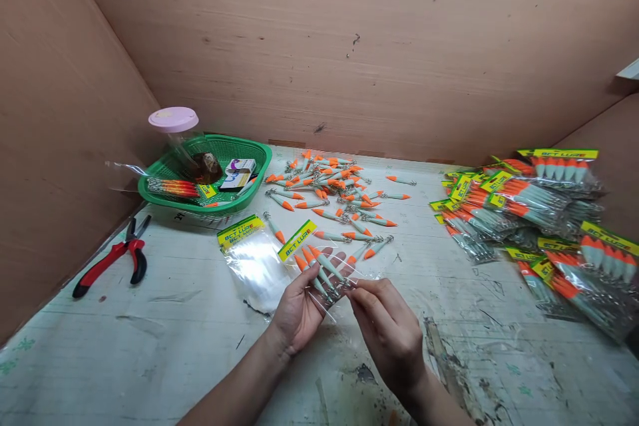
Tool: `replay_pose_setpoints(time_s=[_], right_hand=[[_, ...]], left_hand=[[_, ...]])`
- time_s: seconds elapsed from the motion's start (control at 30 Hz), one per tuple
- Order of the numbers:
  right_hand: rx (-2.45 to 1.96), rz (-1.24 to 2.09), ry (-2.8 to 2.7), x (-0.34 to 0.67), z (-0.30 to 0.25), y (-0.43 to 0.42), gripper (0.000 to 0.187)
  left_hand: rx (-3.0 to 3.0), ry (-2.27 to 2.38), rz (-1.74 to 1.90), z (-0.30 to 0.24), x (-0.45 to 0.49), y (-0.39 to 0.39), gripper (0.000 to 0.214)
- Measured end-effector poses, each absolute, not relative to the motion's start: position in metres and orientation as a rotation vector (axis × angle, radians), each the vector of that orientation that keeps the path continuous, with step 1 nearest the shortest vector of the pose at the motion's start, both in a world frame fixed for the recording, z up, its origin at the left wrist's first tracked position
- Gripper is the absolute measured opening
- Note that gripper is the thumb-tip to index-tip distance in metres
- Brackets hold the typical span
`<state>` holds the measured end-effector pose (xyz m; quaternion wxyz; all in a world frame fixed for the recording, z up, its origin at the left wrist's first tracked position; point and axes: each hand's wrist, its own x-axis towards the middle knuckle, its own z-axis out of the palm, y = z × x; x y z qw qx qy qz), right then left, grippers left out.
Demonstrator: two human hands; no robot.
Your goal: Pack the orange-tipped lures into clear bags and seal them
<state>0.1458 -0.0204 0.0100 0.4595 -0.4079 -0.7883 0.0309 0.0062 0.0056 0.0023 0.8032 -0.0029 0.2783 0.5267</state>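
My left hand (299, 309) is closed around a clear plastic bag (298, 240) with a yellow "BCT LURE" header, its thumb over the lures. Several orange-and-pale-green squid jigs (322, 269) lie side by side in the bag, orange ends toward the header. My right hand (392, 326) pinches at the hook end of one squid jig by the bag's lower edge; whether it also grips the plastic I cannot tell. Left of the bag lies a stack of flat header bags (254, 273). Beyond my hands spreads a pile of loose squid jigs (324, 180).
Filled lure packets (514, 206) are heaped at the right. At the back left, a green basket (257, 153) holds a pink-lidded jar (174, 120), a small box (238, 174) and a packet of red-orange lures (172, 188). Red-handled pliers (112, 263) lie at the left. Wooden panels (319, 46) enclose the table.
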Motion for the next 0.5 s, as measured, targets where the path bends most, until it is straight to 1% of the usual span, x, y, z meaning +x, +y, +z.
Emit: replay_pose_setpoints(time_s=[0.13,0.23,0.33,0.4,0.5], right_hand=[[-0.949,0.138,-2.071,0.146,0.019,-0.022,0.029],[-0.937,0.261,-2.062,0.161,0.033,-0.020,0.026],[-1.165,0.247,-1.904,0.184,0.035,-0.003,0.014],[-1.391,0.202,-1.932,0.197,0.023,0.016,0.008],[-1.566,0.176,-2.089,0.208,-0.005,0.045,0.010]], left_hand=[[-0.006,0.606,1.114,0.000,0.006,0.005,0.042],[-0.041,0.628,1.121,0.000,0.005,0.007,0.037],[-0.093,0.672,1.163,0.002,0.003,0.009,0.035],[-0.106,0.686,1.186,0.004,0.002,0.011,0.034],[-0.107,0.690,1.208,0.005,0.001,0.013,0.034]])
